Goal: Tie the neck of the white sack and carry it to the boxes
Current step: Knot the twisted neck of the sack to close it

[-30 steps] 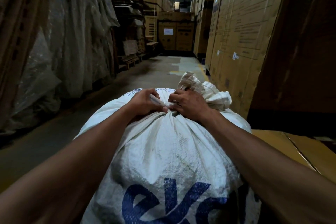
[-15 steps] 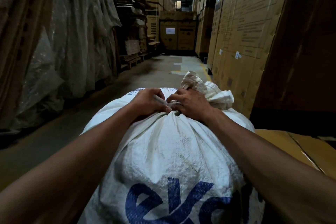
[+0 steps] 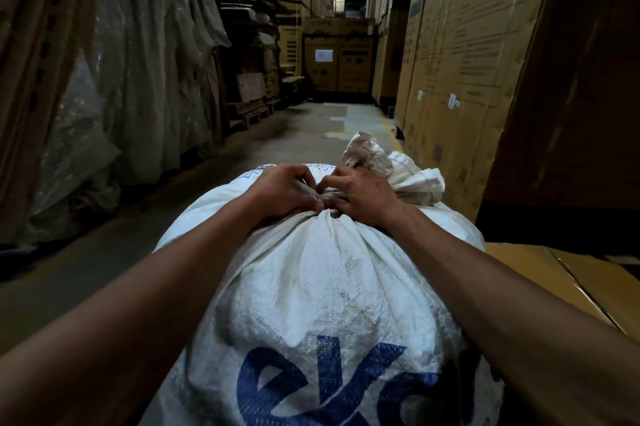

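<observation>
A full white woven sack (image 3: 329, 273) with blue lettering fills the lower middle of the view. Its neck is gathered tight at the top, and the loose mouth flares out beyond it on the right. My left hand (image 3: 284, 188) and my right hand (image 3: 363, 193) sit side by side at the gathered neck, fingers curled and pinching a thin tie there. The tie itself is mostly hidden by my fingers. Tall brown cardboard boxes (image 3: 460, 55) stand along the right.
A concrete aisle (image 3: 301, 128) runs ahead between the stacks. Plastic-wrapped goods (image 3: 114, 79) and a wooden pallet (image 3: 249, 110) line the left side. A flat yellowish box top (image 3: 554, 273) lies low on the right beside the sack. More boxes (image 3: 337, 58) close the aisle's far end.
My two hands have drawn closer together over the neck, and the white strip seen at my left fingers a second ago is now hidden. The sack stays in place.
</observation>
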